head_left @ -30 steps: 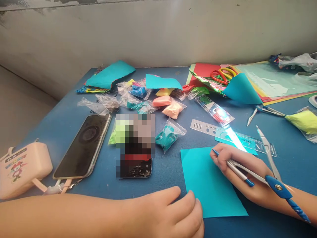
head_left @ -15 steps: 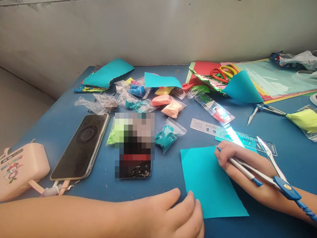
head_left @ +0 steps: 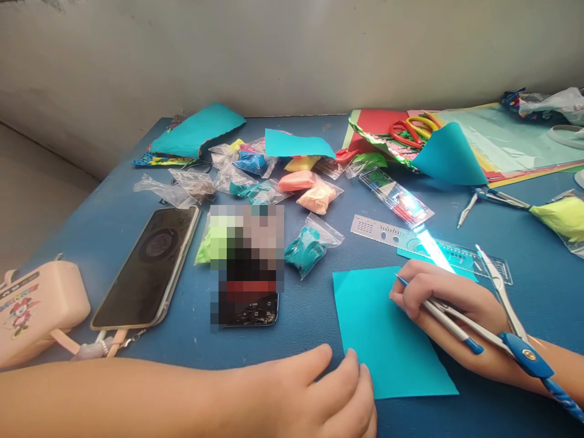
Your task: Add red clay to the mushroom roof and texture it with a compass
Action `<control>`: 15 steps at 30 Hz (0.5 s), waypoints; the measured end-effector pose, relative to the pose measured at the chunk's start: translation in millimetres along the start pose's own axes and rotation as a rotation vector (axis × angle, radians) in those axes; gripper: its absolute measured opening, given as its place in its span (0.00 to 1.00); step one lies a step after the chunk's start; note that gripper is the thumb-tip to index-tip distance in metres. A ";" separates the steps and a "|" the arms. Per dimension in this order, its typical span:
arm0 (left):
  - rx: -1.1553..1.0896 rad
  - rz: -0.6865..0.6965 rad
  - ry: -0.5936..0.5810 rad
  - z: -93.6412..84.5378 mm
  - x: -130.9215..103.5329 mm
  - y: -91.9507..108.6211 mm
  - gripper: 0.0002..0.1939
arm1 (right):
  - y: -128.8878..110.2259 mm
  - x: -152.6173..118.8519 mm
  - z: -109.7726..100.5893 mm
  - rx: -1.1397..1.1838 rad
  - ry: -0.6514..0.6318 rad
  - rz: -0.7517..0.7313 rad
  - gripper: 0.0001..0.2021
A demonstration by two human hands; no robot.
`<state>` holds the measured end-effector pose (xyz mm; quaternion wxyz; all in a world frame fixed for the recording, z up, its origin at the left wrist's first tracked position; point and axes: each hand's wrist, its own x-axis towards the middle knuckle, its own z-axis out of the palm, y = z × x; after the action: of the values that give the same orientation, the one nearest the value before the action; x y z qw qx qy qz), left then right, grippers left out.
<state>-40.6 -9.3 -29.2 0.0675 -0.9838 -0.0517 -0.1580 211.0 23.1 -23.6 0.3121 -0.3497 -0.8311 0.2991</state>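
A turquoise sheet of paper (head_left: 387, 347) lies on the blue table in front of me. My left hand (head_left: 326, 389) rests at its lower left edge, fingers loosely bent, thumb apart and nothing held. Over the paper's upper right part, my right hand (head_left: 451, 304) is closed on a drawing compass (head_left: 527, 353). A pencil is fitted in one compass leg, its tip showing by the fingers. The other leg, with the needle, points up beside the wrist, and the blue twisted handle hangs toward the lower right.
Behind the paper lies a clear stencil ruler (head_left: 381, 234). Bagged teal clay (head_left: 305, 249) and several other clay packs lie mid-table. A large phone (head_left: 148, 267), a partly blurred phone (head_left: 253, 310) and a pink case (head_left: 45, 310) are to the left. Scissors (head_left: 404, 134) and a second compass (head_left: 495, 198) lie back right.
My right hand with the compass has shifted slightly left over the paper. My left hand stays at the paper's edge. The whole view has moved a little.
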 end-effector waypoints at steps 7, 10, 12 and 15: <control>-0.015 -0.006 -0.010 -0.2 0.3 0.6 0.14 | 4.2 -3.4 -2.2 -0.012 -0.066 0.016 0.10; -0.018 -0.005 -0.011 -0.1 0.2 1.1 0.13 | 3.7 -5.1 -0.4 0.028 -0.027 0.050 0.09; -0.023 0.000 -0.013 -0.1 0.2 1.4 0.13 | 2.5 -5.3 0.4 0.062 0.006 0.080 0.08; -0.028 -0.001 -0.021 -0.5 0.0 2.0 0.15 | 1.7 -2.3 0.0 0.062 -0.016 0.079 0.09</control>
<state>-40.5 -11.3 -29.0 0.0533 -0.9862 -0.0505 -0.1486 212.9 22.2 -25.5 0.3042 -0.3701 -0.8094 0.3396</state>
